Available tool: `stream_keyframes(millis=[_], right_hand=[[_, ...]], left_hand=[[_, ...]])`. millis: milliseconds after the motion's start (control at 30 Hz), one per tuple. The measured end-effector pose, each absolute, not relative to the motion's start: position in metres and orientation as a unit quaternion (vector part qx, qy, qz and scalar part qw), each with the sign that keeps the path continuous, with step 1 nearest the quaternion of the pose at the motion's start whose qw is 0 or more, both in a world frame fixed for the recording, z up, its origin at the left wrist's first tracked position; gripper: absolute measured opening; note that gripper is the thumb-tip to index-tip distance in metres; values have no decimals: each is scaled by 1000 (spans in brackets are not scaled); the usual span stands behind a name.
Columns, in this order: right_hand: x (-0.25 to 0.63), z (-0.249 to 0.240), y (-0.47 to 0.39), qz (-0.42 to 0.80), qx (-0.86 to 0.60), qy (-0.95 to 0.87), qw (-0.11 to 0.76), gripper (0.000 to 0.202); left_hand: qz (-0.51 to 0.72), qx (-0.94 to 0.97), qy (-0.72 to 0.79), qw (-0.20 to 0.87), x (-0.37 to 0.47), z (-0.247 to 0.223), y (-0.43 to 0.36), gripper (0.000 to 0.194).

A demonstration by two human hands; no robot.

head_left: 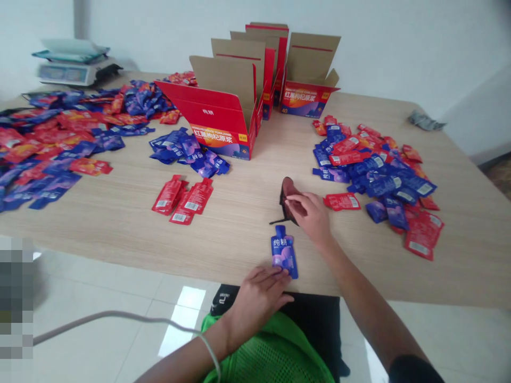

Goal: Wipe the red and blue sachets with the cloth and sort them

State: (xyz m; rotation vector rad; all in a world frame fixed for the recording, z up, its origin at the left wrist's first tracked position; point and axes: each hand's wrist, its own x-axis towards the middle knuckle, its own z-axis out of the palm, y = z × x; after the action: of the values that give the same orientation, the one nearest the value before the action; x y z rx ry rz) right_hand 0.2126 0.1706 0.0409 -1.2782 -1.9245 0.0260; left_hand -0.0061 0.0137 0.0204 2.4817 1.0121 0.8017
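A blue pouch (282,249) with a narrow spout lies near the table's front edge. My left hand (264,290) rests its outstretched fingers on the pouch's lower end, thumb apart. Just beyond the pouch is a pair of sunglasses (288,187) with reddish-brown lenses and a thin black frame. My right hand (311,215) has thumb and fingertips pinched together at the sunglasses' right side. To the right of that hand lies a single red pouch (343,201), beside a mixed heap of red and blue pouches (375,165).
Open red cartons (223,125) stand in a row at the back, with another open carton (305,98) beside them. Small groups of red pouches (191,199) and blue pouches (183,149) lie left of centre. A large pouch heap (59,143) and a scale (72,72) are farther left.
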Motion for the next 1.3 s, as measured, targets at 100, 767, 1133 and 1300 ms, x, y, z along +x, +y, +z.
stream_keyframes(millis=[100,767,1133,1300], right_hand=[[230,54,141,21,-569,-656,496,22],[279,10,44,168,-730,-391,535,44],[277,12,45,181,-724,-380,546,43],[278,13,45,186,-726,-382,542,41]], left_hand=[[292,849,386,212,-6,39,35,27],[171,815,547,84,46,27,29,98],[203,785,495,312,29,44,42,63],[261,764,507,300,21,30,48,56]])
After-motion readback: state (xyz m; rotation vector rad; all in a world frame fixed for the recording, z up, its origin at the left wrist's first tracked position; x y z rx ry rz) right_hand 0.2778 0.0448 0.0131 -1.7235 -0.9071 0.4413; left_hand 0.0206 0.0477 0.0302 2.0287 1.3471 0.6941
